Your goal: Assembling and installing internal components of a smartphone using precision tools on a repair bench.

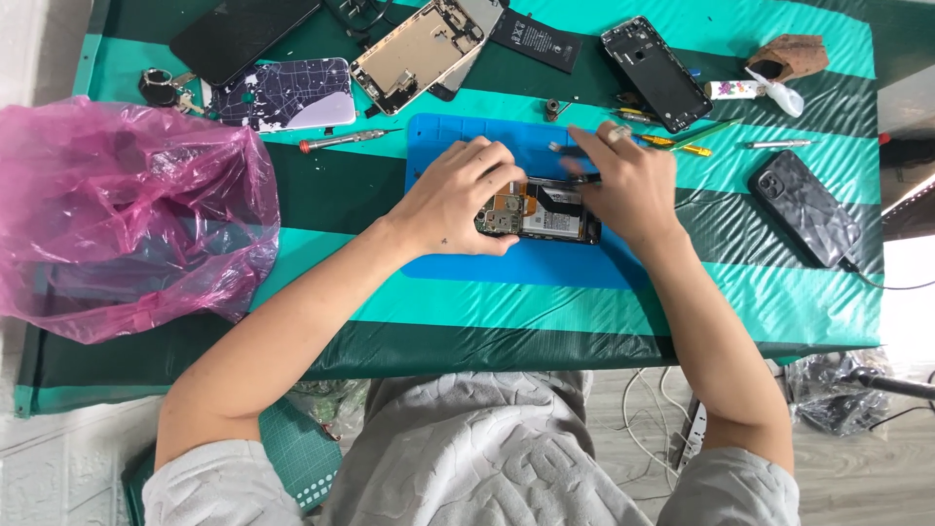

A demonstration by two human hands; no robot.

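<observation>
An opened phone, its back off and its board and battery showing, lies on a blue mat in the middle of the bench, which is covered in green and dark stripes. The left hand rests on the phone's left end, fingers curled over its top edge in a loose grip that pins it down. The right hand covers the phone's right end, fingers bent and close together over its top edge; whether they pinch a tool cannot be told.

Just left of the mat lies a screwdriver. Behind it sit a patterned phone case, a bare phone frame, a loose battery and a dark phone shell. Yellow tweezers lie right of the right hand. A black phone with a cable lies near the bench's right edge. A pink plastic bag fills the left end, with keys behind it.
</observation>
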